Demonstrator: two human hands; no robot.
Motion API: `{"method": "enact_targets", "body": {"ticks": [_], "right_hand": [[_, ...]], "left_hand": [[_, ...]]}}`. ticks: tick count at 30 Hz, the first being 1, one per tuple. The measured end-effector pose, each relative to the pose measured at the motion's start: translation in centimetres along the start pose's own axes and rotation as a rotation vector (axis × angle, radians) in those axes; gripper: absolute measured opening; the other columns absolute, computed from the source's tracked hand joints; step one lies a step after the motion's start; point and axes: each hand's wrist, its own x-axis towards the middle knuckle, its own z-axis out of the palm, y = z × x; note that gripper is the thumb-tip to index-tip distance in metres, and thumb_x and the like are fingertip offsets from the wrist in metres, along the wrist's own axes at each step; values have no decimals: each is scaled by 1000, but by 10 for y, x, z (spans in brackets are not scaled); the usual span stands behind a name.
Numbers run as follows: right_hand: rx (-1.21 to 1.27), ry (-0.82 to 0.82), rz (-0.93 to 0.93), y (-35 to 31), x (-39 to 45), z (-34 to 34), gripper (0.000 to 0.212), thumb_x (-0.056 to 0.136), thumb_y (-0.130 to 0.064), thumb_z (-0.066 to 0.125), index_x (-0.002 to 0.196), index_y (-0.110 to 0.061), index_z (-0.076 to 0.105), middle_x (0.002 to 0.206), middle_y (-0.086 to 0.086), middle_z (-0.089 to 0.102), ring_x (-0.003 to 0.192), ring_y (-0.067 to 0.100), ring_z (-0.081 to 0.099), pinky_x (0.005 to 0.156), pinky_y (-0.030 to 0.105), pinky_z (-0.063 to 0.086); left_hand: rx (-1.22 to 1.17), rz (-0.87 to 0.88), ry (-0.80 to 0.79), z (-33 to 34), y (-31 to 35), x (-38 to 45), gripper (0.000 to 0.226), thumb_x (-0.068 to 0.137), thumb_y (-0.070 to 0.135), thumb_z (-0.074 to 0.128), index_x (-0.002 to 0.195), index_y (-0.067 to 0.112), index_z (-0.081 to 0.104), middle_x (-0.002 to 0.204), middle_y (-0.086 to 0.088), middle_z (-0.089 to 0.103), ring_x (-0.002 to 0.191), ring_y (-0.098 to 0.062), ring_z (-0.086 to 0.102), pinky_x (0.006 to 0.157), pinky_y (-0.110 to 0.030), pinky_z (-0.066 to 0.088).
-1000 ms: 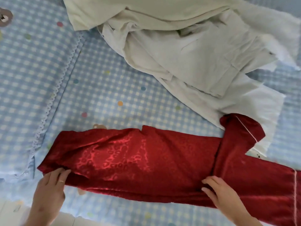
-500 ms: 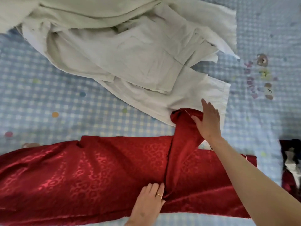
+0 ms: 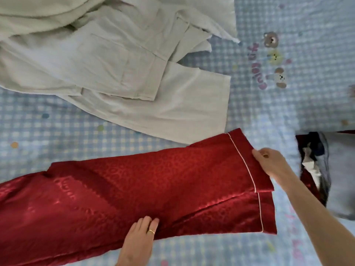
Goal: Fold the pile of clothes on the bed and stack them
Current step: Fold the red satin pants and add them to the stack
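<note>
Red satin trousers (image 3: 153, 189) with white piping at the cuffs lie across the near part of the bed, one leg laid over the other. My left hand (image 3: 141, 239) rests flat on the lower leg near the front edge. My right hand (image 3: 270, 163) grips the cuff of the upper leg at the right end. A heap of cream-white clothes (image 3: 107, 60) lies behind the trousers, its nearest edge touching the red cuff.
The bed (image 3: 288, 104) has a blue-and-white checked cover with cartoon animal prints at the right. A dark and red folded stack (image 3: 315, 166) sits at the right edge, partly covered by a grey item.
The upper trouser leg, bent upright before, now lies stretched out to the right over the lower leg. My right hand moved right with the cuff. The view shifted right.
</note>
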Motion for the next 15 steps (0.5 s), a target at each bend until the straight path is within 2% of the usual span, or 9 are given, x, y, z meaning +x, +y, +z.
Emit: {"method": "enact_targets", "body": {"ticks": [2, 3, 5, 7, 10, 13, 15], "right_hand": [[48, -113, 76, 27, -11, 18, 37, 89, -39, 59, 73, -7, 55, 68, 12, 54, 70, 28, 55, 72, 41, 47], [31, -118, 58, 36, -16, 28, 36, 90, -37, 59, 76, -4, 54, 67, 10, 52, 70, 29, 55, 70, 40, 45], [37, -17, -6, 50, -24, 39, 28, 93, -30, 56, 87, -2, 55, 76, 7, 57, 77, 28, 57, 66, 32, 37], [132, 100, -32, 62, -35, 35, 19, 95, -27, 52, 92, -9, 54, 83, 3, 59, 77, 22, 55, 66, 28, 34], [124, 110, -27, 91, -56, 28, 17, 95, -26, 53, 83, -14, 49, 71, -4, 55, 73, 22, 52, 63, 27, 28], [111, 59, 4, 123, -76, 38, 16, 94, -18, 55, 85, -5, 53, 72, 8, 61, 77, 31, 59, 63, 27, 26], [139, 80, 23, 134, -84, 51, 15, 94, -15, 55, 94, 0, 55, 79, 16, 63, 81, 34, 61, 65, 29, 31]], "left_hand": [[25, 5, 3, 2, -1, -1, 45, 57, 16, 35, 101, 15, 49, 91, -2, 38, 76, -20, 39, 65, -32, 29], [35, 15, -5, 0, -2, 0, 44, 57, 16, 35, 100, 15, 48, 91, -2, 38, 76, -20, 38, 66, -33, 29], [56, 55, 29, -1, -3, -1, 41, 58, 18, 35, 98, 16, 47, 90, 0, 37, 76, -19, 38, 66, -33, 30], [59, 103, 92, -6, 0, -3, 37, 61, 19, 37, 97, 16, 46, 90, 0, 37, 75, -18, 38, 66, -33, 31], [69, 181, 144, -11, 5, -9, 31, 63, 19, 39, 94, 18, 45, 89, 0, 37, 73, -16, 38, 65, -31, 32], [127, 277, 82, -11, 8, -13, 35, 71, 47, 40, 92, 20, 42, 89, 0, 35, 71, -15, 45, 64, -30, 32], [184, 325, 44, -8, 7, -12, 39, 88, 58, 27, 90, 21, 41, 89, 1, 34, 70, -14, 45, 62, -29, 30]]}}
